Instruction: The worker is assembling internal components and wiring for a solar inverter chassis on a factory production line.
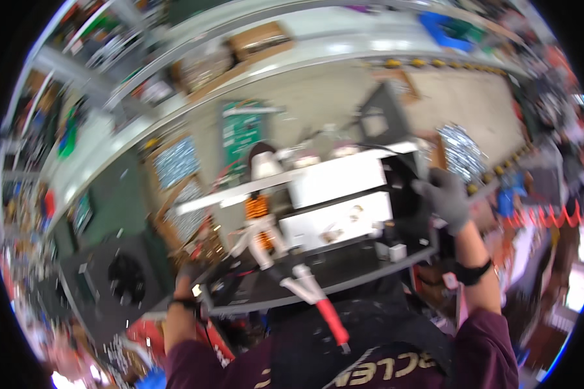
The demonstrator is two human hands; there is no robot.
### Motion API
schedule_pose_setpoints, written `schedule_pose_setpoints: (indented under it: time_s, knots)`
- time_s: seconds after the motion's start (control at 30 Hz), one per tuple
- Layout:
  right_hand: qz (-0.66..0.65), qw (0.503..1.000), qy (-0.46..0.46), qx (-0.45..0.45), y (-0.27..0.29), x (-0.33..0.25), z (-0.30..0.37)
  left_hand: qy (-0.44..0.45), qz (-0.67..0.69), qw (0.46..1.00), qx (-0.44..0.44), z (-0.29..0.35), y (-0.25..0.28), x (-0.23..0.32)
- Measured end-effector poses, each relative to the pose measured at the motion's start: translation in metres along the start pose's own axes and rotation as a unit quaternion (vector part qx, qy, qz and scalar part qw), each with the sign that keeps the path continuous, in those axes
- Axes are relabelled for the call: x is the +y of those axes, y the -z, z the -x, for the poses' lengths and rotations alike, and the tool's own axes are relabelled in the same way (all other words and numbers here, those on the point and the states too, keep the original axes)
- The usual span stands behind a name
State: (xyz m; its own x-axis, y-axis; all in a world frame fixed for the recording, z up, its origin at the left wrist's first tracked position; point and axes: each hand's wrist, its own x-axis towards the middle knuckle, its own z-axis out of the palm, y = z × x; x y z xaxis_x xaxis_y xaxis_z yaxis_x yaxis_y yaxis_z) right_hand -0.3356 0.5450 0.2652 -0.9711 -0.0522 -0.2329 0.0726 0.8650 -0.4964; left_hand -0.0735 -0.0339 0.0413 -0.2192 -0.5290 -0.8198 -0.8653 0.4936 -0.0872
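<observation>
In front of my body sits a black open equipment chassis (pixel 344 275), tilted up to the right. Inside it are two white blocks (pixel 336 220), orange-copper coils (pixel 256 206) and a black fan-like round part (pixel 403 188) at the right. A thick white cable with a red sleeve (pixel 331 321) hangs over its near edge toward me. My right hand (pixel 449 200), in a grey glove, is closed on the chassis's right side. My left hand (pixel 187 280) is at its left corner, with its fingers dark, smeared and partly hidden.
Behind the chassis lie a green circuit board (pixel 243 133) and a dark bent metal panel (pixel 384 115). Boxes of silvery parts (pixel 176 162) stand left; a silvery pile (pixel 462 152) lies right. Another black fan housing (pixel 113 279) is at left. A red coiled hose (pixel 548 217) hangs right.
</observation>
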Motion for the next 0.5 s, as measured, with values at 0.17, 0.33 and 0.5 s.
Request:
schedule_pose_setpoints:
  time_s: [0.17,0.33,0.5]
  knots:
    - [-0.353,0.935,-0.011,0.020,0.002,0.038,0.031,-0.148,0.445,0.883,0.023,0.059,-0.112,0.051]
    - [-0.376,0.915,-0.122,0.083,-0.015,0.152,0.063,-0.150,0.489,0.858,0.056,0.077,-0.148,0.088]
    - [-0.208,0.881,-0.385,0.181,-0.005,0.370,0.077,-0.128,0.498,0.845,0.145,0.038,-0.109,0.041]
